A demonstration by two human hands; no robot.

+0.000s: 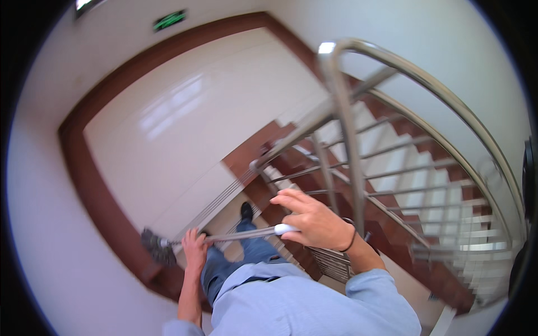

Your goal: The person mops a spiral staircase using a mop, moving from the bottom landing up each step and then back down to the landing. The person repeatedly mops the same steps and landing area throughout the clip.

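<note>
A mop [243,234] with a thin metal pole lies across in front of my body, its grey mop head [159,248] at the left and its white end cap [285,229] at the right. My left hand [195,245] grips the pole close to the mop head. My right hand [313,218] is at the white cap, with the thumb below it and the other fingers partly stretched out; the cap's end goes out of sight behind the hand. A dark band circles my right wrist. My feet are on the stairs below the mop.
A metal handrail [353,126] with bars stands close by my right hand. Beyond it, stairs [403,168] with pale treads and red-brown edges run along the wall. A pale landing [189,105] with a red-brown border lies ahead. A green lit sign [169,20] is on the far wall.
</note>
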